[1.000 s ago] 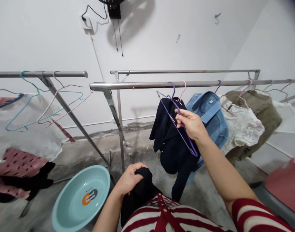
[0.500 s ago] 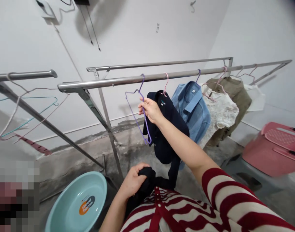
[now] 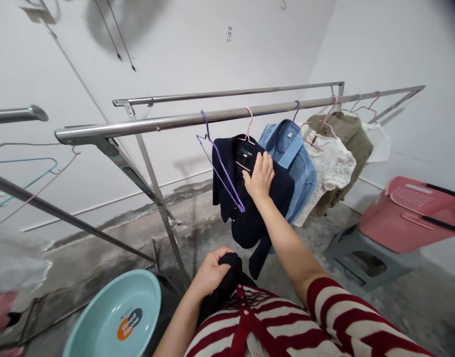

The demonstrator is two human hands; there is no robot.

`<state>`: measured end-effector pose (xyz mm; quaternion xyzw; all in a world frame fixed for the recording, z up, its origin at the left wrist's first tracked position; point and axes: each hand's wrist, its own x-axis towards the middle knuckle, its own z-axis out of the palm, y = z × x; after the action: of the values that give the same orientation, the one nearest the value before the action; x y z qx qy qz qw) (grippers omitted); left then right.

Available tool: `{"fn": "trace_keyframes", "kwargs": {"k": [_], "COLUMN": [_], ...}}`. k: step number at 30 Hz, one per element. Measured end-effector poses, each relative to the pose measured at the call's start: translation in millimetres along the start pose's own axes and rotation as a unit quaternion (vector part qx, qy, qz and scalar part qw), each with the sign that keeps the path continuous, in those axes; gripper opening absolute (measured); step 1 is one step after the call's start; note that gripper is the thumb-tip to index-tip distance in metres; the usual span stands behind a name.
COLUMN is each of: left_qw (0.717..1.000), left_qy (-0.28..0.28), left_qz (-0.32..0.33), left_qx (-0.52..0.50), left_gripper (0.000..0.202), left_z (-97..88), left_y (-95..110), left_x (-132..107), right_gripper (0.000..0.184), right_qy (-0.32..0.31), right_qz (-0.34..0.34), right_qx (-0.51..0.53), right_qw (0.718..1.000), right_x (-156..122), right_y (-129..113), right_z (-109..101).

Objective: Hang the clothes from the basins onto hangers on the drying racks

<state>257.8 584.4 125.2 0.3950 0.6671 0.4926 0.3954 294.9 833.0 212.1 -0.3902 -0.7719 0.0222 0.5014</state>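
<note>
My right hand point(image 3: 260, 176) lies open and flat against a dark navy jacket point(image 3: 249, 198) that hangs on a pink hanger from the steel drying rail point(image 3: 167, 121). An empty purple hanger point(image 3: 220, 163) hangs on the rail just left of the jacket, free of my hand. Down near my waist my left hand point(image 3: 211, 270) is closed on a bunched black garment point(image 3: 227, 280), held against my red and white striped top.
A blue shirt point(image 3: 292, 163), a white lace top point(image 3: 331, 171) and an olive garment point(image 3: 352, 144) hang further right on the rail. A teal basin point(image 3: 108, 317) sits on the floor at left. A pink basket point(image 3: 413, 213) rests on a grey stool point(image 3: 361, 258) at right.
My right hand let go of the purple hanger, which now hangs on the rail, and moved right onto the navy jacket. The view swung to the right. My left hand kept its grip.
</note>
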Motion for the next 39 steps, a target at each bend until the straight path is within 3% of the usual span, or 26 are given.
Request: {"fn": "trace_keyframes", "kwargs": {"k": [3,8,12,16,20,23,27,30,33,35,36,39], "left_qw": [1.000,1.000,1.000,0.999,1.000,0.999,0.997,0.992,0.990,0.990,0.990,0.990], "left_qy": [-0.011,0.006,0.020,0.017,0.011,0.042,0.055,0.028,0.000,0.002,0.011,0.056], "left_qz": [0.002,-0.003,-0.019,-0.026,-0.019,0.005,0.055,0.117,0.141,0.140,0.138,0.126], "left_qx": [0.008,0.021,-0.001,-0.012,-0.018,-0.003,0.012,0.027,0.026,0.015,0.010,-0.014], "left_gripper": [0.030,0.030,0.029,0.028,0.028,0.029,0.032,0.037,0.039,0.037,0.037,0.035], "left_z": [-0.7,-6.3,-10.1,-8.5,0.3,11.4,34.3,54.4,70.0,75.1,75.9,73.6], "left_y": [-5.0,-10.0,-12.5,-14.3,-11.7,-4.5,11.9,25.1,37.0,44.4,47.9,56.3], "left_x": [3.4,2.2,-0.5,2.3,17.9,36.3,57.9,66.2,68.4,68.0,67.6,65.9], "right_gripper": [0.081,0.080,0.076,0.058,0.048,0.043,0.041,0.039,0.032,0.027,0.024,0.022], "right_qy": [0.020,0.038,0.032,-0.004,-0.025,-0.093,-0.179,-0.160,-0.103,-0.074,-0.076,-0.130], "right_qz": [0.045,0.121,0.182,0.154,0.100,0.055,-0.010,-0.015,0.027,0.079,0.115,0.221], "right_qx": [-0.074,-0.136,-0.136,-0.094,-0.113,-0.133,-0.044,0.017,0.110,0.237,0.317,0.528], "right_qw": [0.996,0.983,0.973,0.984,0.988,0.985,0.983,0.987,0.988,0.965,0.938,0.810], "right_x": [16.4,40.0,49.1,49.5,41.5,34.7,30.4,31.7,38.2,45.8,50.2,61.6], "right_y": [12.9,44.2,73.7,92.6,93.7,88.3,79.3,69.8,59.7,56.6,56.9,66.4], "right_z": [17.3,26.8,9.4,-16.6,-40.9,-59.6,-80.8,-88.5,-91.8,-95.5,-98.4,-109.3]}}
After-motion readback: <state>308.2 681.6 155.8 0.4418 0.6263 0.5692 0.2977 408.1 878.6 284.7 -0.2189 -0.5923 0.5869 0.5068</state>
